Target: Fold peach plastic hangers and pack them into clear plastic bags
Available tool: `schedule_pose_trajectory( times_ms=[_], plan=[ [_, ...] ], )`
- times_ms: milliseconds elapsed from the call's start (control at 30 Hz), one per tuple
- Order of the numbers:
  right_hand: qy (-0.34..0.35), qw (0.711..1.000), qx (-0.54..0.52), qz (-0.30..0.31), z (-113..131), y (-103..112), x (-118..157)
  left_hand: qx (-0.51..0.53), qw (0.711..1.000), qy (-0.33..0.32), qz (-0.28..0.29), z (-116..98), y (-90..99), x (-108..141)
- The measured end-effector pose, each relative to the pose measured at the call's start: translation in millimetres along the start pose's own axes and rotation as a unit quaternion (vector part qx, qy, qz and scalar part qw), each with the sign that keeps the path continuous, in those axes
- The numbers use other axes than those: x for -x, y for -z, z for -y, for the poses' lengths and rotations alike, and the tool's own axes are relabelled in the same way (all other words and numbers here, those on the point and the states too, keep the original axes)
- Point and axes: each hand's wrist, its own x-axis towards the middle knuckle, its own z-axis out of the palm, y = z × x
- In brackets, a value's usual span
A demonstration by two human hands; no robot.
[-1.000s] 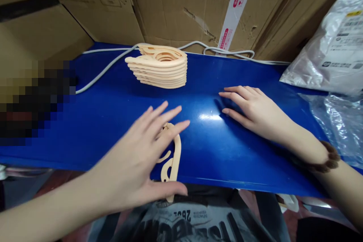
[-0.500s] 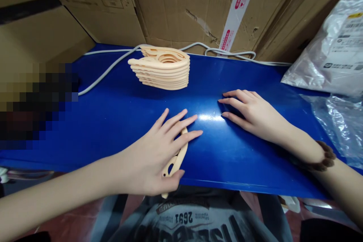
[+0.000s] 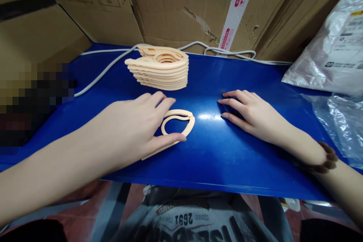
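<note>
A beige plastic folding hanger (image 3: 189, 126) lies low over the blue table in front of me, its curved end pointing right. Thumb on its near arm and fingers at its far arm, my left hand (image 3: 138, 126) grips it from the left and hides part of it. Farther back stands a neat stack of several matching folded hangers (image 3: 164, 75). To the right, my right hand (image 3: 251, 111) rests on the tabletop with fingers apart, holding nothing.
Cardboard boxes (image 3: 181, 7) wall off the back and left of the blue table (image 3: 227, 159). A grey-white cable (image 3: 107, 69) runs along the rear edge. Plastic-wrapped packages (image 3: 329, 60) and loose clear film (image 3: 340, 121) lie at the right.
My left hand has gone from spread over the hanger to gripping it. The hanger has moved away from the front edge and turned, its curved end now showing. The right hand stays put.
</note>
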Motion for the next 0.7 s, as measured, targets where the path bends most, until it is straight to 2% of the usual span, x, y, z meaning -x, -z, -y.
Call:
schedule_pose_trajectory(
  times_ms=[67,200,267,367,433,567,700],
  plan=[
    [0.002,1.000,0.005,-0.003,0,0,0,-0.019,0.999,0.016,0.024,-2,-5.0,5],
    [0.004,1.000,0.011,-0.003,1,-1,0,0.008,0.999,-0.028,0.020,-2,-13.9,5],
    [0.006,1.000,0.012,-0.004,2,-1,0,0.030,0.998,-0.052,0.021,0,-11.8,3],
    [0.005,1.000,0.012,-0.006,2,-1,-1,0.062,0.992,-0.110,0.016,9,2.3,-2],
    [0.003,1.000,0.013,-0.005,3,-1,-1,0.078,0.988,-0.134,-0.005,20,17.2,-7],
    [0.003,1.000,0.020,-0.004,3,-1,-1,0.050,0.974,-0.171,-0.142,55,48.1,-30],
    [0.002,1.000,0.020,-0.005,4,-1,0,0.027,0.978,-0.107,-0.178,89,60.9,-59]
  ],
)
